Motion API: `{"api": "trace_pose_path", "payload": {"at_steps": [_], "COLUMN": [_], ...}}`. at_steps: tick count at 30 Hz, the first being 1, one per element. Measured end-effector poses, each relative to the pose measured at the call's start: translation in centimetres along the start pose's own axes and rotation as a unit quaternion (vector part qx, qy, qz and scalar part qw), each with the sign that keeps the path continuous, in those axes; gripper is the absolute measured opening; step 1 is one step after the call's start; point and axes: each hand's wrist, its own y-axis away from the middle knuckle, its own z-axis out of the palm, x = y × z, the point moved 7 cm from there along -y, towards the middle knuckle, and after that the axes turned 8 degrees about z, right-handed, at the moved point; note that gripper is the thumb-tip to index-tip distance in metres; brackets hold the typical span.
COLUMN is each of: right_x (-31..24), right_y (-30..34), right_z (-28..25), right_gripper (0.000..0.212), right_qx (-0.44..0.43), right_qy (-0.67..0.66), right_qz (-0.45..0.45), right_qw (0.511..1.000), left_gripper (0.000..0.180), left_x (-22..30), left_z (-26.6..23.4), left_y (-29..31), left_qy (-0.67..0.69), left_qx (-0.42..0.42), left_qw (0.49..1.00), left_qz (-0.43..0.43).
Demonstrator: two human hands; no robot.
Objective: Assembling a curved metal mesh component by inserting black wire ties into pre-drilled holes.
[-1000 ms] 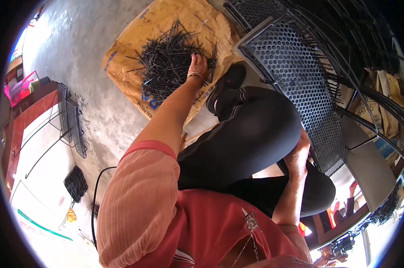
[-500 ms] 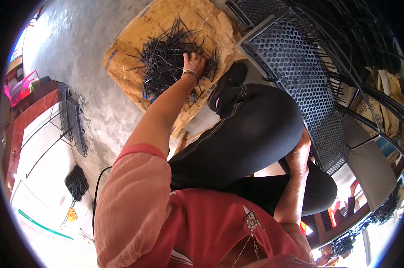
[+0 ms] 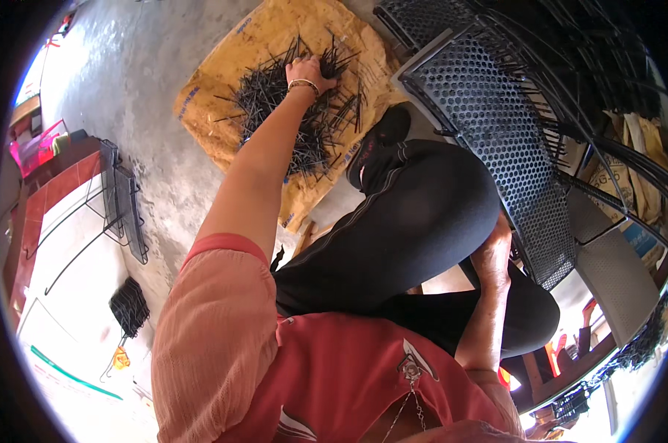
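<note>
My left hand (image 3: 306, 74) reaches over a loose pile of thin black rods (image 3: 271, 96). Its fingers are bent down and closed among the rods, several of which stick out beside it; the fingertips are partly hidden. Under the pile lies a flattened yellow woven sack (image 3: 212, 70), spread on the grey concrete floor. My right hand (image 3: 498, 240) rests against the side of my black-trousered leg (image 3: 422, 214), its fingers hidden behind the knee.
Black perforated metal panels (image 3: 474, 96) on a frame stand close to my right leg, with more dark metalwork behind. A grey perforated panel (image 3: 611, 273) is lower right. To the left are a black wire rack (image 3: 123, 203) and a dark bundle (image 3: 129, 306).
My left hand has moved slightly away from me and to the left across the pile. The rods have shifted and spread, with some now tilted up beside the hand. My right hand stays put.
</note>
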Motion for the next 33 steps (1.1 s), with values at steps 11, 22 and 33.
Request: {"api": "trace_pose_path", "payload": {"at_steps": [11, 22, 33], "right_x": [0.5, 0.2, -1.1], "right_y": [-0.3, -0.4, 0.2], "right_z": [0.0, -0.2, -1.2], "right_gripper": [0.025, 0.036, 0.022], "right_qx": [0.007, 0.023, 0.028], "right_qy": [0.006, 0.001, 0.040], "right_qz": [-0.006, -0.030, -0.050], "right_qw": [1.000, 0.999, 0.998], "left_gripper": [0.030, 0.027, 0.083], "left_x": [6.6, 4.9, -1.0], "left_z": [7.1, 6.8, 4.4], "left_y": [-1.7, -4.2, -2.6], "left_qy": [-0.139, -0.085, 0.266], "left_qx": [0.078, -0.049, -0.038], "left_qw": [0.980, 0.995, 0.959], "left_qz": [0.116, -0.005, 0.094]}}
